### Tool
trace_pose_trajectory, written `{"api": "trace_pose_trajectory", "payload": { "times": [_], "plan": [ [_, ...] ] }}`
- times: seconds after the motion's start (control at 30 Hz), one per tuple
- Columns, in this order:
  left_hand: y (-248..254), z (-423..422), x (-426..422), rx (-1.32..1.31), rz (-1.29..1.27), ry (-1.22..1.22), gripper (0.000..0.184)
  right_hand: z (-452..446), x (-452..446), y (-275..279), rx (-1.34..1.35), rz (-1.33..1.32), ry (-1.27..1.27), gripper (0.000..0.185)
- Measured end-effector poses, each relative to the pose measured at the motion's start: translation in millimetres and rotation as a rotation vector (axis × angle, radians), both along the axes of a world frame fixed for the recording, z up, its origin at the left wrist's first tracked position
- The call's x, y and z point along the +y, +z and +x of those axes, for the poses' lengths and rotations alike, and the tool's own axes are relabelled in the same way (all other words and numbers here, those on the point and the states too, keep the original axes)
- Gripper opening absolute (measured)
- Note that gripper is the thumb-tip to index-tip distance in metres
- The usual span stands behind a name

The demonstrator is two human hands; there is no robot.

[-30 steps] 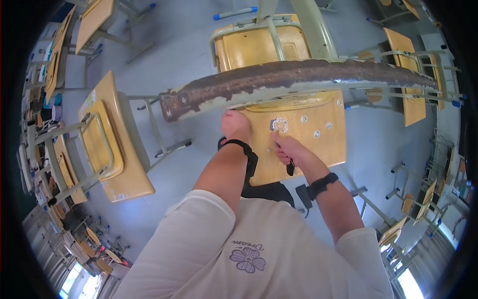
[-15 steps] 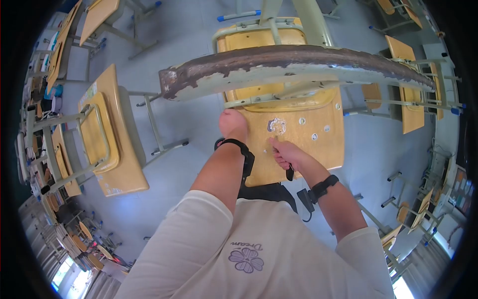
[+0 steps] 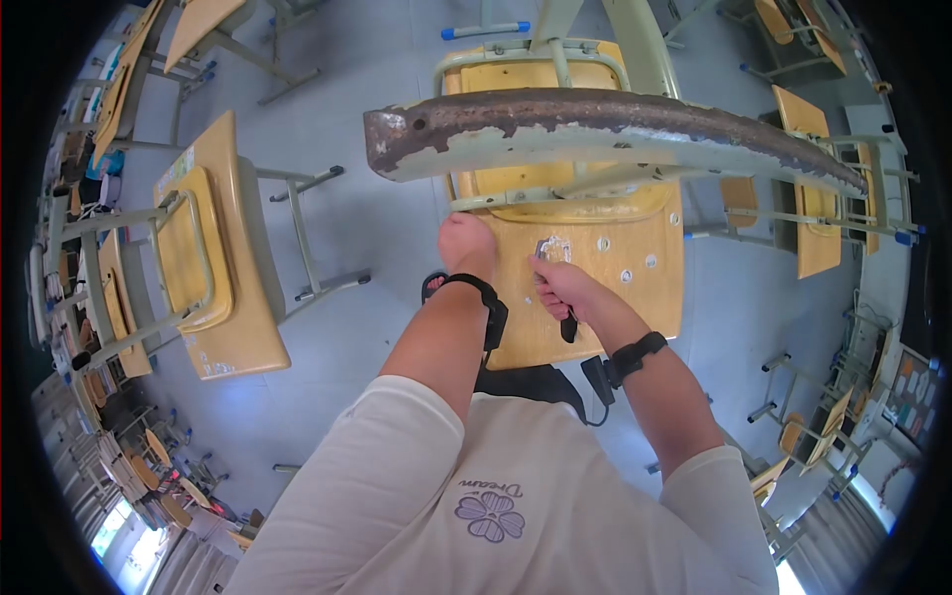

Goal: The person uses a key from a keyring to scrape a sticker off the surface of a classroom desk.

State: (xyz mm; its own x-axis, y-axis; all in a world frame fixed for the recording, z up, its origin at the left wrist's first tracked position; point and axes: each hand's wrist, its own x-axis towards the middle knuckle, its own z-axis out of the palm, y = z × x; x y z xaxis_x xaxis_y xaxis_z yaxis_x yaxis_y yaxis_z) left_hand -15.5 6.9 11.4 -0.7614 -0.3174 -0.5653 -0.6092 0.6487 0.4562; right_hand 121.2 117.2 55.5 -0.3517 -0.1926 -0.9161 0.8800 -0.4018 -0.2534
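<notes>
My right hand (image 3: 567,290) is wrapped round a black-handled tool (image 3: 569,327). Its thin grey tip reaches a whitish patch of residue (image 3: 560,248) on the yellow wooden desktop (image 3: 526,322); its exact kind is hard to make out. My left hand (image 3: 466,241) is closed at the desktop's left edge, with its fingertips hidden. Around the patch lie several small round white marks (image 3: 626,276). Upside down on the far half of the desk rests a chair (image 3: 565,203) with a yellow seat and pale metal frame.
A chair leg bar (image 3: 595,124) with peeling paint juts up close to my view, above the desk. To the left stands another desk with a chair on it (image 3: 228,297). More desks (image 3: 818,253) are at the right, on a grey floor (image 3: 387,258).
My right hand and the tool have shifted slightly left and away from me, so the tip now sits at the patch's left side. My left hand stays at the edge. The view has shifted slightly.
</notes>
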Motion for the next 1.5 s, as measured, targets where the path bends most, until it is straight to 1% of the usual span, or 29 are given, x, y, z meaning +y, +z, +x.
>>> {"api": "trace_pose_trajectory", "payload": {
  "times": [0.1, 0.17, 0.2, 0.27, 0.3, 0.37, 0.4, 0.47, 0.6, 0.67, 0.7, 0.73, 0.77, 0.8, 0.87, 0.9, 0.93, 0.97, 1.0, 1.07, 1.1, 1.17, 1.2, 1.27, 1.3, 1.37, 1.4, 1.47, 1.5],
  "plan": [
    [-2, -1, -1, -0.005, -0.027, -0.011, 0.048, 10, -2, -2, -0.004, -0.025, -0.061, 0.054],
    [-4, -1, -1, -0.007, -0.036, -0.011, 0.048, 20, -5, 0, 0.022, 0.142, 0.027, 0.056],
    [-3, -1, 1, -0.007, -0.043, -0.010, 0.047, 26, -7, 4, 0.021, 0.147, 0.019, 0.056],
    [-2, -1, 2, -0.001, -0.031, 0.005, 0.047, 34, -9, 11, 0.122, 0.644, 0.395, 0.049],
    [-2, -1, 2, 0.002, -0.026, 0.029, 0.047, 40, -10, 14, 0.120, 0.649, 0.390, 0.049],
    [-3, -1, 1, -0.006, -0.027, 0.007, 0.047, 52, -11, 19, 0.387, 0.950, 0.674, 0.034],
    [-3, 0, 1, -0.015, -0.030, -0.012, 0.047, 57, -14, 19, 0.379, 0.955, 0.668, 0.034],
    [-4, 1, 0, -0.024, -0.013, -0.009, 0.047, 63, -17, 23, 0.394, 1.182, 0.728, 0.024],
    [-2, 1, 1, -0.049, 0.007, 0.021, 0.047, 71, -25, 49, 0.355, 1.255, 0.763, 0.023],
    [-1, 2, -2, -0.058, 0.055, -0.019, 0.048, 77, -31, 67, 0.369, 1.253, 0.814, 0.023],
    [-1, 1, -3, -0.067, 0.085, -0.038, 0.050, 81, -35, 73, 0.347, 1.273, 0.802, 0.023],
    [-2, 1, -3, -0.070, 0.103, -0.060, 0.050, 84, -40, 78, 0.366, 1.289, 0.713, 0.022],
    [-6, 1, -3, -0.045, 0.088, -0.040, 0.048, 89, -46, 82, 0.385, 1.303, 0.625, 0.021],
    [-8, 3, -4, -0.022, 0.074, -0.017, 0.047, 93, -53, 87, 0.362, 1.319, 0.618, 0.021],
    [-11, 2, -6, -0.038, 0.102, -0.032, 0.047, 99, -64, 93, 0.323, 1.291, 0.394, 0.023],
    [-11, 2, -5, -0.044, 0.111, -0.030, 0.047, 101, -67, 95, 0.308, 1.311, 0.389, 0.023],
    [-13, 2, -3, -0.048, 0.125, -0.043, 0.047, 103, -70, 95, 0.267, 1.296, 0.315, 0.025],
    [-14, 1, -3, -0.050, 0.119, -0.012, 0.047, 106, -72, 90, 0.230, 1.275, 0.239, 0.027],
    [-16, 1, -3, -0.050, 0.108, 0.019, 0.047, 107, -72, 83, 0.222, 1.279, 0.229, 0.027],
    [-26, 2, -2, -0.025, 0.096, 0.007, 0.048, 106, -72, 64, 0.222, 1.303, 0.031, 0.031],
    [-29, 0, -3, 0.000, 0.081, 0.008, 0.048, 102, -69, 54, 0.219, 1.296, 0.020, 0.031],
    [-34, 1, 1, 0.002, 0.061, 0.030, 0.048, 90, -63, 31, 0.243, 1.409, -0.119, 0.034],
    [-35, 2, 0, 0.002, 0.052, 0.057, 0.048, 81, -62, 26, 0.238, 1.391, -0.132, 0.034],
    [-33, 2, 1, -0.004, 0.010, 0.038, 0.047, 60, -56, 16, 0.208, 1.340, -0.228, 0.036],
    [-32, 1, 1, -0.014, -0.012, 0.030, 0.047, 53, -53, 6, 0.214, 1.327, -0.233, 0.036],
    [-30, 1, 2, -0.008, -0.037, 0.026, 0.046, 41, -53, -14, 0.092, 1.105, -0.449, 0.037],
    [-29, 1, 2, -0.012, -0.046, 0.019, 0.045, 39, -53, -21, 0.091, 1.096, -0.451, 0.037],
    [-28, 2, 1, 0.001, -0.016, -0.026, 0.047, 39, -54, -30, 0.053, 1.323, -0.276, 0.037],
    [-17, 1, 0, 0.013, 0.021, -0.068, 0.049, 37, -56, -27, 0.049, 1.317, -0.272, 0.037]
  ]
}}
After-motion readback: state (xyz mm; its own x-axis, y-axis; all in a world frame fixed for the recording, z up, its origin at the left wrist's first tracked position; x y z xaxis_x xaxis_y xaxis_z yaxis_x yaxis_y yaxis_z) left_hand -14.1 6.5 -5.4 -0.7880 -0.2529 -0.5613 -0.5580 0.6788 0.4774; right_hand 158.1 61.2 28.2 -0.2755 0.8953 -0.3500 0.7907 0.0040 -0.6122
